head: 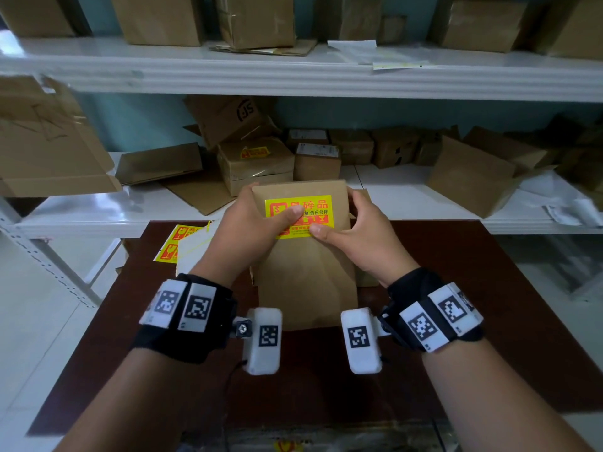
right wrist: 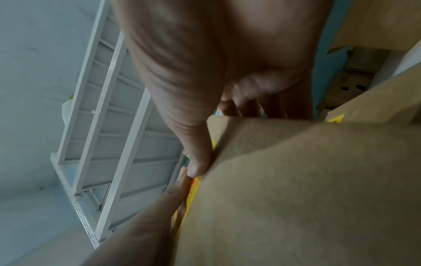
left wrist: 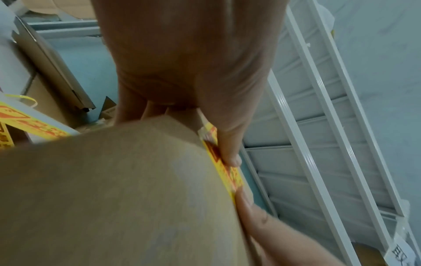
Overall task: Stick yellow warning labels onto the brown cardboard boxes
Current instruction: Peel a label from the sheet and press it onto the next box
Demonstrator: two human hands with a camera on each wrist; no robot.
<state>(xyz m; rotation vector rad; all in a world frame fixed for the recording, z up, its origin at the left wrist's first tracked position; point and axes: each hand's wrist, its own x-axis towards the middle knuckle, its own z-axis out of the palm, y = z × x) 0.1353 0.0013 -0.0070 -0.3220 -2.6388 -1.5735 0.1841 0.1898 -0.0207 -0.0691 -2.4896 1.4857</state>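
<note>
I hold a brown cardboard box [head: 306, 272] tilted up over the dark table [head: 456, 305]. A yellow warning label [head: 310, 205] lies on its upper face. My left hand [head: 261, 220] grips the box's left edge, and its thumb presses the label's middle. My right hand [head: 355, 223] grips the right edge, with its thumb on the label's lower edge. In the left wrist view the thumb [left wrist: 227, 144] bears on the label [left wrist: 232, 174] at the box [left wrist: 114, 189] edge. The right wrist view shows my thumb [right wrist: 200, 162] against the box [right wrist: 296, 198]; the label [right wrist: 193, 192] shows as a thin yellow strip.
A sheet of yellow labels [head: 171, 246] and white backing paper [head: 195, 246] lie at the table's far left. The white shelf [head: 391, 203] behind holds several cardboard boxes, one with a yellow label [head: 256, 153]. The upper shelf [head: 293, 73] carries more boxes.
</note>
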